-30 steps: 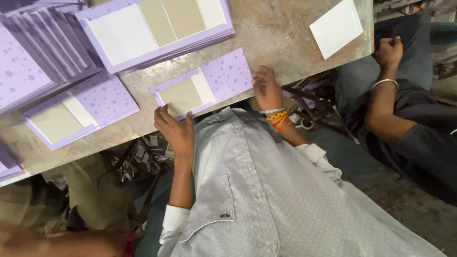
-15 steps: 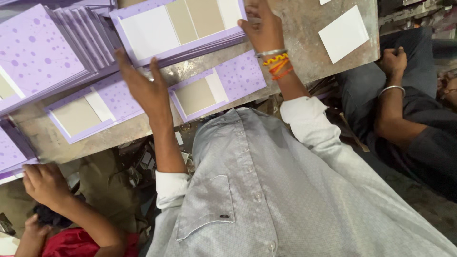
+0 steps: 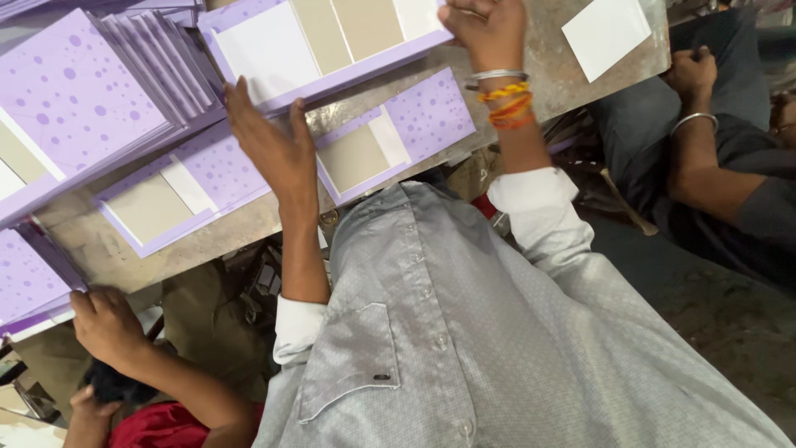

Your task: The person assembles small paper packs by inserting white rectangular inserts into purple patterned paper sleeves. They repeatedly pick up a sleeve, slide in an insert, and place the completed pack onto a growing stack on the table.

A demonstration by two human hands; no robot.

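Note:
A stack of open lilac dotted covers (image 3: pixel 274 58) with white and beige panels lies at the far side of the worn table (image 3: pixel 514 133). My right hand (image 3: pixel 489 29), with orange threads and a metal bangle at the wrist, curls around the stack's right end. My left hand (image 3: pixel 274 145) is spread flat with fingers apart, its tips at the stack's near left edge. Between my arms a single open lilac cover (image 3: pixel 398 137) lies at the table's near edge. Another one (image 3: pixel 178 195) lies left of my left hand.
Fanned lilac covers (image 3: pixel 91 99) fill the table's left part. A white card (image 3: pixel 605 33) lies at the right corner. A co-worker's arm (image 3: pixel 705 158) with a bangle is at the right. At lower left another person's hand (image 3: pixel 104 319) touches more lilac sheets (image 3: pixel 29 278).
Both my hands rose from the near table edge beside the single cover to the big stack farther away. The right hand closed on its end. A co-worker's hand came into view at lower left.

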